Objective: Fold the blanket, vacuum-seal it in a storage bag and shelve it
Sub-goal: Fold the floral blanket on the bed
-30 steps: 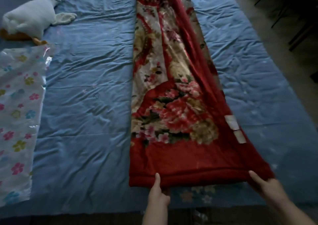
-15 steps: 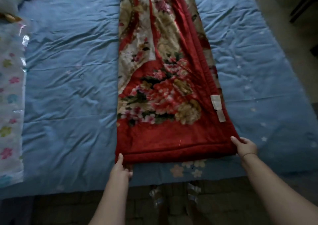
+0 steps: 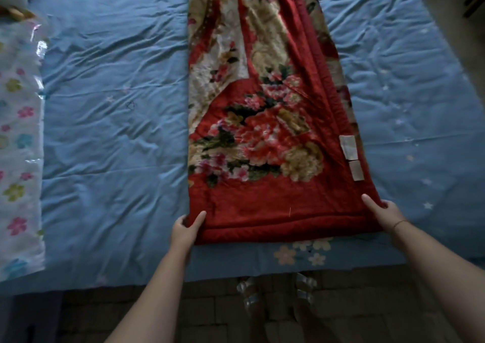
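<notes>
Together my left hand (image 3: 185,231) and right hand (image 3: 383,212) grip the near corners of the red blanket (image 3: 262,206), thumbs on top.

Bare forearms (image 3: 162,290), thin bracelet (image 3: 399,223) on the right wrist, strappy sandals (image 3: 249,296), perhaps silvery, on both feet

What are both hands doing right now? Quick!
Left hand: closed, pinching the blanket at its near left corner.
Right hand: closed, pinching the blanket at its near right corner.
</notes>
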`<act>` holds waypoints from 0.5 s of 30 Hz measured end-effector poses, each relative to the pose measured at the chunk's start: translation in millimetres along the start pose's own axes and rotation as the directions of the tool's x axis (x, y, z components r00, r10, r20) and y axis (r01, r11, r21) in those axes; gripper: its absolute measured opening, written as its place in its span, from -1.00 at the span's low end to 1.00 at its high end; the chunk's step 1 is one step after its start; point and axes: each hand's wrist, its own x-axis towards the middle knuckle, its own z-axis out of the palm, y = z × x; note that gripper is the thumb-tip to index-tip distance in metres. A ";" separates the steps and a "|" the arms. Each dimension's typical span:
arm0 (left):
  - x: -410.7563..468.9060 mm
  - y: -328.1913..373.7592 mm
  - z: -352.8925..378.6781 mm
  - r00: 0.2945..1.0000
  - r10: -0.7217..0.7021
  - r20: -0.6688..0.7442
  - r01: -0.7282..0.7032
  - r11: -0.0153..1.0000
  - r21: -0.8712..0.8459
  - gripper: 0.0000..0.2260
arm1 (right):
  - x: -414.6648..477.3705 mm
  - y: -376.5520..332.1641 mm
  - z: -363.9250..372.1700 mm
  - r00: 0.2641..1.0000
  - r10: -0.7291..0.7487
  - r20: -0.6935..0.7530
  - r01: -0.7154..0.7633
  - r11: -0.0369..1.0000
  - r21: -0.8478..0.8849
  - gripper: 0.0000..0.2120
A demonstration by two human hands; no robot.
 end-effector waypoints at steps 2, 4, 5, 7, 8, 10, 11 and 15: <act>8.6 4.9 -1.1 0.997 0.015 0.082 -0.022 0.996 0.087 -0.30 | -3.0 -2.2 1.7 0.999 -0.024 0.035 0.025 0.999 -0.020 -0.48; 10.3 6.5 0.8 0.994 0.055 0.099 -0.066 0.991 0.118 -0.41 | -7.0 -3.3 2.5 0.997 -0.042 0.061 0.045 0.998 -0.035 -0.45; 8.2 6.6 2.1 0.993 0.059 0.098 -0.070 0.991 0.111 -0.47 | -11.1 -4.1 2.8 0.995 -0.053 0.087 0.056 0.998 -0.031 -0.37; 1.7 5.1 1.5 0.995 0.053 0.089 -0.056 0.998 0.038 -0.56 | -18.7 -4.8 3.7 0.993 -0.079 0.088 0.080 0.997 -0.012 -0.08; -2.8 4.0 0.5 0.995 0.055 0.087 -0.055 0.998 -0.004 -0.58 | -19.8 -3.5 2.6 0.993 -0.100 0.069 0.100 0.995 0.003 0.03; -13.9 2.4 -1.7 0.993 0.081 0.083 -0.076 0.995 -0.057 -0.58 | -26.9 -3.2 -3.2 0.987 -0.149 0.060 0.148 0.989 0.021 0.05; -20.5 1.8 -3.9 0.992 0.099 0.076 -0.093 0.993 -0.072 -0.58 | -33.1 -4.8 -7.1 0.983 -0.173 0.056 0.171 0.985 0.025 0.03; -45.3 3.2 -16.0 0.983 0.169 0.066 -0.162 0.982 -0.102 -0.62 | -57.2 -11.9 -30.5 0.959 -0.272 0.080 0.272 0.962 0.010 -0.12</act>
